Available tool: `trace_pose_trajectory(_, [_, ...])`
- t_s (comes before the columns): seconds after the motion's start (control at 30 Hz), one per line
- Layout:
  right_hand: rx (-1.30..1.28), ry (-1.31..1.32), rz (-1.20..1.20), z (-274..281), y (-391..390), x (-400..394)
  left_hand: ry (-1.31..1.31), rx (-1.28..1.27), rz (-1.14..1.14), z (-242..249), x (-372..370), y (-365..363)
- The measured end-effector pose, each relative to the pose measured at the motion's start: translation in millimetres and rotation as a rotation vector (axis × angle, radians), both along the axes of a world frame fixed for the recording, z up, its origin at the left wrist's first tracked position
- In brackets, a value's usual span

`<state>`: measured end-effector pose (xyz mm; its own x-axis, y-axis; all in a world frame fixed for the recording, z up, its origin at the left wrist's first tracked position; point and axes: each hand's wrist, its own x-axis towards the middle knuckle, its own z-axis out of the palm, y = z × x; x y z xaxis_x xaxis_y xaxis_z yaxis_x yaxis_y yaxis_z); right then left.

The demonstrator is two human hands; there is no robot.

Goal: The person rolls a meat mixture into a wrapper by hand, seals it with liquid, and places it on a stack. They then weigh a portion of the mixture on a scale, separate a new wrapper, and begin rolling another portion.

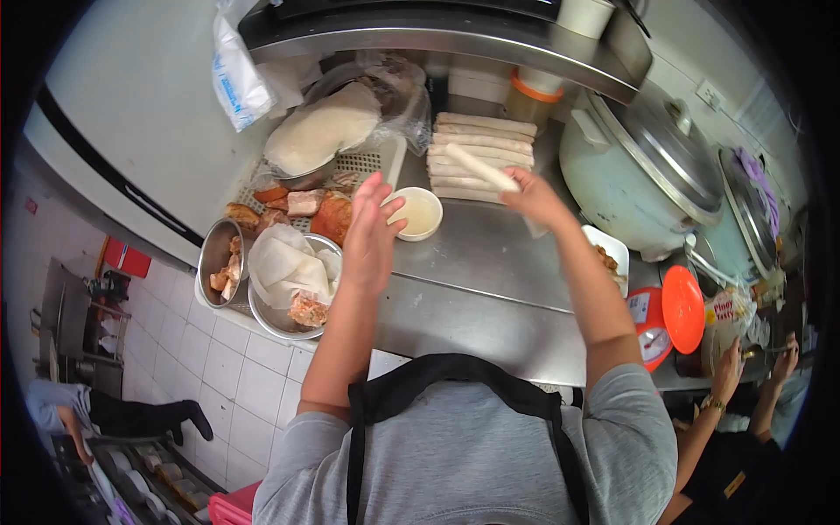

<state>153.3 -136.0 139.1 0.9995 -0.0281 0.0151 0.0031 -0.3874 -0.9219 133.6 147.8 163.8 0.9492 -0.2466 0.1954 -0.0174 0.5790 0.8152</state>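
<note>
My right hand (pixel 535 203) pinches one end of a long, pale uncooked spring roll (pixel 479 167), slanted over a stack of similar rolls (pixel 483 129) on the steel counter. My left hand (pixel 370 234) is raised with its fingers apart and holds nothing. Just beside its fingertips is a small white bowl (pixel 418 213) of cloudy liquid. Left of that hand, a metal bowl (pixel 260 308) contains thin white wrappers (pixel 284 260) and a lump of pinkish ground filling (pixel 308 309).
A metal container (pixel 214 278) of meat pieces and a perforated tray (pixel 389 166) stand left. A pile of round wrappers (pixel 324 129) rests at the back. Rightward are a large lidded pot (pixel 604 175), an orange scale (pixel 649 337) and a co-worker's hands (pixel 728 372). A shelf (pixel 437 37) overhangs the counter.
</note>
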Motion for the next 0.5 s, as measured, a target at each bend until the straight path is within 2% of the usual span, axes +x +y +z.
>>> trace_pose_trajectory(0.07, [-0.25, -0.068, -0.036, -3.7, -26.8, 51.0, -0.062, 0.097, 0.09, 3.8, -7.2, 33.1])
trace_pose_trajectory(0.13, [-0.388, -0.212, -0.008, -6.5, -47.4, 97.1, -0.106, 0.193, 0.168, 4.8, -12.1, 64.9])
trace_pose_trajectory(0.2, [-0.772, -0.186, -0.026, -7.7, -60.1, 138.4, -0.112, 0.326, 0.253, 5.2, -17.2, 94.0])
trace_pose_trajectory(0.23, [-0.866, -0.11, 0.011, -2.3, -57.0, 144.4, -0.102, 0.391, 0.31, 4.7, -20.6, 107.1])
trace_pose_trajectory(0.27, [-1.183, -0.23, -0.079, -16.2, -54.7, 151.3, -0.09, 0.456, 0.363, 4.5, -22.8, 119.4])
trace_pose_trajectory(0.33, [-1.256, -0.079, -0.109, -35.9, -48.4, 165.3, -0.061, 0.53, 0.467, 3.9, -25.1, 141.5])
trace_pose_trajectory(0.47, [-1.311, -0.236, -0.315, -56.1, -24.5, 161.1, -0.131, 1.042, 0.799, -3.2, -29.9, 181.8])
trace_pose_trajectory(0.5, [-1.319, -0.296, -0.372, -49.7, -10.9, 154.4, -0.186, 1.151, 0.753, -6.1, -29.7, 188.2])
